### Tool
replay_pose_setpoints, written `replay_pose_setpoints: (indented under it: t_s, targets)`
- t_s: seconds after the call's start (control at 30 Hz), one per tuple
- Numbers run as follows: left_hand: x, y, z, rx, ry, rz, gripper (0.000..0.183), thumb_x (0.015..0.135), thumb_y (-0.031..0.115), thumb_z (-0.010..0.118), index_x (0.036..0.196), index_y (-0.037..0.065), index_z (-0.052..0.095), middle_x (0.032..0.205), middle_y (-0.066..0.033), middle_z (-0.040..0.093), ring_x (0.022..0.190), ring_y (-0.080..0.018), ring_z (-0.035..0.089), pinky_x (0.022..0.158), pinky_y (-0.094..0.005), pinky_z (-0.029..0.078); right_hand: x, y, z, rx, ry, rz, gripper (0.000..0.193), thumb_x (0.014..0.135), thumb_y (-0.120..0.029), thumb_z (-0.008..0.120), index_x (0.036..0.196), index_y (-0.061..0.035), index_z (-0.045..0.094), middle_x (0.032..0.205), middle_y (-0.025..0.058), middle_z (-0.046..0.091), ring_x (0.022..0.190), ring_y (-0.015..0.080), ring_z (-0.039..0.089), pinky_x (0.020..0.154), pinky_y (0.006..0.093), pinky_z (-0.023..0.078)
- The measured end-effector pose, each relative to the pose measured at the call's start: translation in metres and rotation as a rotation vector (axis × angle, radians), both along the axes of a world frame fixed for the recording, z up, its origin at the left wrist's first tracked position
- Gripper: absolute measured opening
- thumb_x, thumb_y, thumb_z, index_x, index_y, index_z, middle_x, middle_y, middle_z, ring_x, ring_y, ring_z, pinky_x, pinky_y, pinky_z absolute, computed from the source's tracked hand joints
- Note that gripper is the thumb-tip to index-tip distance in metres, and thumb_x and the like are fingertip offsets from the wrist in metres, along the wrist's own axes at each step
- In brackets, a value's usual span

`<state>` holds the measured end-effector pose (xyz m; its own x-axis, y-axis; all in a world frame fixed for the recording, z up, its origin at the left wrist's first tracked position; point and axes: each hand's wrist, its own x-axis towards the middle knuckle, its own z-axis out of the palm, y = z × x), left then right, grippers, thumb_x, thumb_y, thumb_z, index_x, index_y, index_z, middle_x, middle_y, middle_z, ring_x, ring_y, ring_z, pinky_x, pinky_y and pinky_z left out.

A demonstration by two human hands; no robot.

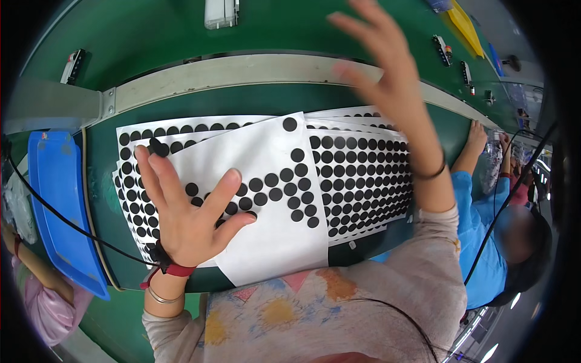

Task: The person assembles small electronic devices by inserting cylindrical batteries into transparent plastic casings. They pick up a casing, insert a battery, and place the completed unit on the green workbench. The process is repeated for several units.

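- Head view: top sheet (275, 254), white, lies askew across a stack of dotted sheets (363, 175) on the green bench (103, 187), nearest the wearer's body
- Top sheet carries a sparse, irregular set of black round stickers (290, 124); the rest of its visible face is blank white
- Left hand (187, 221): palm down over the left part of the top sheet, fingers spread, no grasp seen; it covers several stickers, so no full count
- Dark round piece (252, 214) at the left thumb tip; cannot tell whether it sticks to the thumb or lies on the sheet
- Small black piece (158, 147) just beside two left fingertips, looks tilted or curled; contact with the fingers unclear
- Right hand (390, 78): raised beyond the stack, above the metal rail (242, 69), fingers apart and loose; motion blur, no held object made out
- Stack: regular rows of black dots show left and right; middle hidden by the top sheet, left part also by the hand; number of sheets unclear
- Blue tray (60, 212) left of the stack, a thin black cable crossing in front; clear plastic bag (24, 212) beyond it, contents unreadable
- White device (221, 13) cut off by the upper edge
- Pink-clad co-worker (51, 317) cut off at left; blue-clad co-worker (481, 242) at right, partly behind a black cable (511, 201)
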<state>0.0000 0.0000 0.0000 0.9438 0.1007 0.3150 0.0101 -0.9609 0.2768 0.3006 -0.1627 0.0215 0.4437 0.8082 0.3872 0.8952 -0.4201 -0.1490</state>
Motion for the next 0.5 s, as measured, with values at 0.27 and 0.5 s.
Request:
replay_pose_setpoints:
  t_s: [0.27, 0.5]
  targets:
    - [0.003, 0.001, -0.003, -0.057, -0.081, -0.025, 0.087, 0.066, 0.053, 0.067, 0.137, 0.031, 0.021, 0.138, -0.0328, -0.005, 0.127, -0.052, 0.004, 0.098, -0.0582, 0.015, 0.228, -0.153, -0.045, -0.122, -0.358, -0.912, 0.072, 0.071, -0.061, 0.054, 0.125, -0.0146, 0.043, 0.122, 0.0238, 0.043, 0.113, 0.0404, 0.04, 0.09, 0.0443, 0.037]
    - [0.0, 0.003, -0.004, -0.082, -0.121, -0.033, 0.088, 0.067, 0.052, 0.067, 0.138, 0.032, 0.018, 0.14, -0.0295, -0.004, 0.126, -0.053, 0.007, 0.097, -0.0598, 0.015, 0.217, -0.147, -0.036, -0.242, -0.033, -0.967, 0.042, 0.067, -0.047, 0.067, 0.089, -0.0106, 0.065, 0.078, 0.0063, 0.065, 0.08, 0.0188, 0.062, 0.072, 0.033, 0.047]
